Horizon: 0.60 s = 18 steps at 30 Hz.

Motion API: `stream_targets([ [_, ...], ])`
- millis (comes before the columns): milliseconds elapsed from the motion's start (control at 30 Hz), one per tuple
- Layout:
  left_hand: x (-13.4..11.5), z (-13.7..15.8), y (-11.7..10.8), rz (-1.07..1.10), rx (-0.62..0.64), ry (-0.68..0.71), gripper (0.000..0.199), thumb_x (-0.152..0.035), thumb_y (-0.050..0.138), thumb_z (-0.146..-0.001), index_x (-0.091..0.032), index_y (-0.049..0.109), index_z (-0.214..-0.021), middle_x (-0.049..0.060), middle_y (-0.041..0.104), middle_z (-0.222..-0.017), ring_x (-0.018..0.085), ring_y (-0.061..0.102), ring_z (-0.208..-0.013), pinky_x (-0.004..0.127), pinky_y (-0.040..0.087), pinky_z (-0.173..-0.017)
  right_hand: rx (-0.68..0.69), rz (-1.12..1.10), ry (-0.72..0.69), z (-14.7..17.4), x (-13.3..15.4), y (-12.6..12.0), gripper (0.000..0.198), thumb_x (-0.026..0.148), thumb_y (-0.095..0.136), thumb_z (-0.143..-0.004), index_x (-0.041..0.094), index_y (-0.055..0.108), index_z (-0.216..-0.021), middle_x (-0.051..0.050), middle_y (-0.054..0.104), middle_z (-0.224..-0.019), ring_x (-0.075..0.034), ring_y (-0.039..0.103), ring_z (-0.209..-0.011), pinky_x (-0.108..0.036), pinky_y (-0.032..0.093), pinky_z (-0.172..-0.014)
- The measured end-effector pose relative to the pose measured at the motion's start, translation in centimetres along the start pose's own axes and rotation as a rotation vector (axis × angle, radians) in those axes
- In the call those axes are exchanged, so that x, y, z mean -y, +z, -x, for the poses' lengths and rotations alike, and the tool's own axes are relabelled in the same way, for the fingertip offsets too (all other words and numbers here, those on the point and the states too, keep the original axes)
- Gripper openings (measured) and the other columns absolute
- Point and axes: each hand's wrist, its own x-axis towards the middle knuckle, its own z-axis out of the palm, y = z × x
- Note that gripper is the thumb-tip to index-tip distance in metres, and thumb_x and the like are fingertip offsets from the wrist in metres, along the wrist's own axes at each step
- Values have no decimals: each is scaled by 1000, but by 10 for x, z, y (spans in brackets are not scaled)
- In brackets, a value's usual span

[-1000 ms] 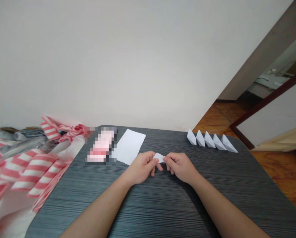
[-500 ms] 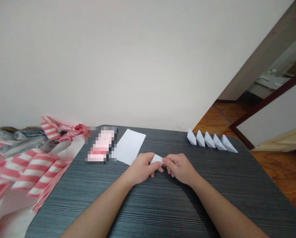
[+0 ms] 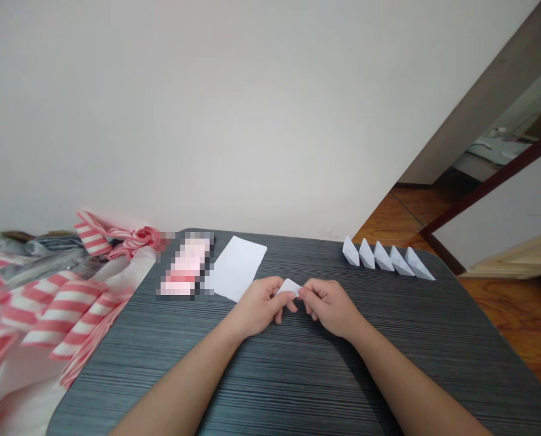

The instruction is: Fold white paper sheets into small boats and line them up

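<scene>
The left hand [image 3: 259, 307] and right hand [image 3: 328, 306] pinch a small folded paper [image 3: 289, 286] over a table [image 3: 298, 381]; probably light and easily creased, it seems best held by its edges.

Small folded white paper [image 3: 288, 286], pinched at both ends.
Shows a plain, angular face with a sloping far edge; lies partly hidden beneath the thumb of the left hand [image 3: 258, 304], meets the fingertips of the right hand [image 3: 331, 304] opposite.
</scene>
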Motion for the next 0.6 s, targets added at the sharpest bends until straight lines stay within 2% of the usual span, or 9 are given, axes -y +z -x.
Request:
stream_targets([
  [167,7,-3,0,57,4,-45,26,-36,44,-86,-13,57,-83,5,68,-78,6,50,-40,17,33,-38,-9,-87,63,0,-2,0,26,30,46,-88,17,54,-68,3,54,-50,-8,47,-39,-19,36,-41],
  [600,9,-4,-2,153,-19,-41,28,-40,46,-86,-13,55,-87,8,70,-83,6,53,-39,17,31,-35,-45,-151,86,-1,-7,0,26,33,47,-88,18,54,-68,3,54,-52,-9,48,-41,-19,37,-42],
])
